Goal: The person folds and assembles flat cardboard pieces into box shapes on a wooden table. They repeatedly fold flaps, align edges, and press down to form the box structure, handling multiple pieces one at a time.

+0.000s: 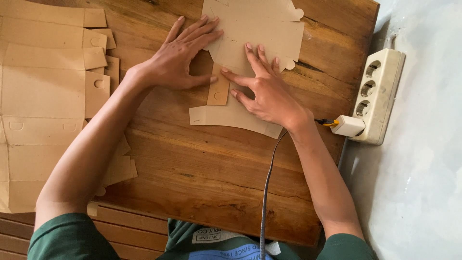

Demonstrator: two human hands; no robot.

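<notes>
A flat brown die-cut cardboard blank lies on the far side of a wooden board. My left hand rests flat on the board with its fingertips on the blank's left edge and the thumb pointing at a narrow folded flap. My right hand presses down on the middle of the blank, fingers spread, its index finger touching the top of that flap. Neither hand grips anything.
A stack of the same flat cardboard blanks lies at the left. A white power strip sits on the grey floor at right, with a white plug and a grey cable running toward me.
</notes>
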